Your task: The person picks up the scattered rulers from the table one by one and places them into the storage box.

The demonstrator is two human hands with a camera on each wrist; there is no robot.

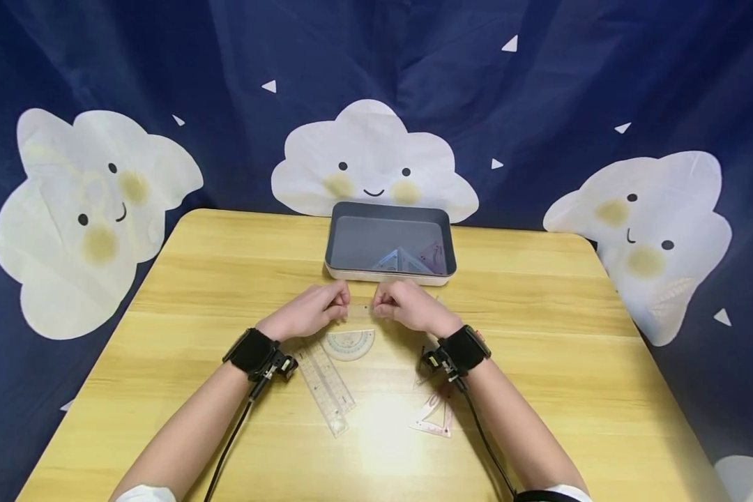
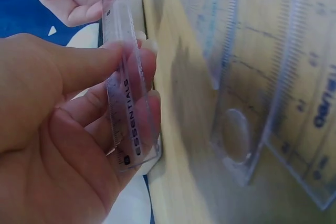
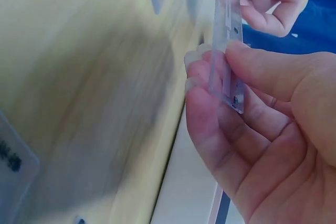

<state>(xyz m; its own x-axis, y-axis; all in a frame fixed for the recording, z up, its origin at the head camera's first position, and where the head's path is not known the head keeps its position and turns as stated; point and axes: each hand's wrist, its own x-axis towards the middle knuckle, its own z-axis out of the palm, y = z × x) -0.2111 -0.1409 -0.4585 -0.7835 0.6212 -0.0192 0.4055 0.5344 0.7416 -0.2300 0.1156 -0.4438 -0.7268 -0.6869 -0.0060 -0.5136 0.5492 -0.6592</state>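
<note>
A short clear plastic ruler point(image 2: 132, 124), printed with "ESSENTIALS", is stretched between both hands just in front of the tray. My left hand point(image 1: 307, 312) pinches one end between thumb and fingers. At the other end, my right hand point(image 1: 414, 307) grips the ruler point(image 3: 229, 72) the same way, thumb on the near face and fingers behind. Below the hands on the table lies a clear protractor point(image 1: 350, 346). Two longer transparent rulers point(image 1: 325, 387) lie slanted beside it, near the left wrist, one overlapping the other.
At the table's back stands a dark grey tray point(image 1: 385, 277) with a pale outer wall, holding blue set squares point(image 1: 401, 261) and a purple one point(image 1: 437, 256). A clear set square point(image 1: 436, 420) with reddish markings lies near the right forearm. Cables run along both forearms.
</note>
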